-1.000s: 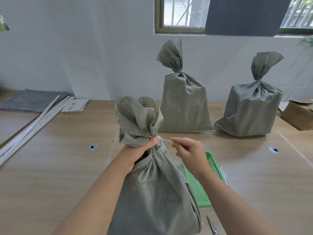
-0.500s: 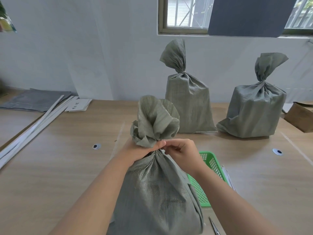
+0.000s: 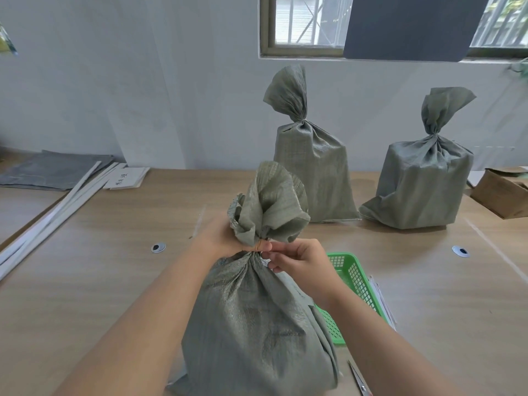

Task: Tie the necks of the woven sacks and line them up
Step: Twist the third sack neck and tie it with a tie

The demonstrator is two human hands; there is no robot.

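right hand [image 3: 300, 264], a second ago drawing the tie [image 3: 265, 263] out sideways, now pinches it against the neck of the near sack [image 3: 257, 324], just left of the green basket [image 3: 354, 275], while the grip of the left hand [image 3: 220, 238] clamps that neck, so the knot looks nearly closed.

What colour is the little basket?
The basket is bright green, clearest in the head view.

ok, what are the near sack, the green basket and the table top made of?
Near sack: woven plastic, probably polypropylene; fine grid weave, faint sheen, stiff creases. Basket: moulded plastic, glossy green; uniform lattice of square holes. Table: matt wood-grain top; laminate or veneer, can't tell which.
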